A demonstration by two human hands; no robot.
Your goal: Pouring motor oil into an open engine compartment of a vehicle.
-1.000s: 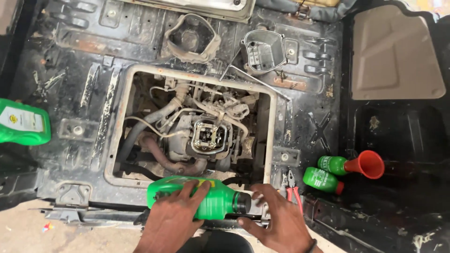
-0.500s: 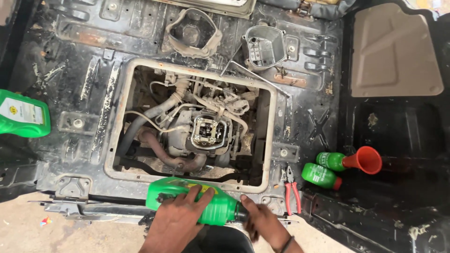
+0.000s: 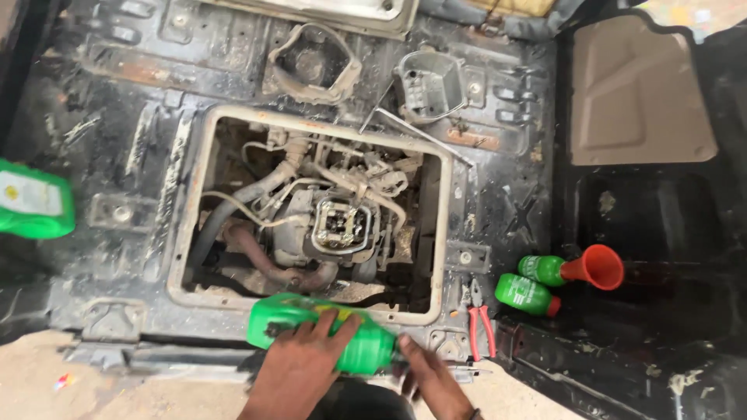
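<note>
Head view: a large green plastic jug (image 3: 323, 330) lies on its side on the dark metal floor panel (image 3: 117, 140), at the near edge of the rectangular opening (image 3: 311, 218) that shows the grimy engine parts (hoses and wires among them). The left hand (image 3: 299, 373) is spread over the jug's body, fingers pressing it down. The right hand (image 3: 428, 377) is closed about the jug's neck end, where the cap is hidden. Red-handled pliers (image 3: 481, 319) lie just right of it. Beyond them lie two small green bottles (image 3: 529, 284) and a red funnel (image 3: 597, 266).
</note>
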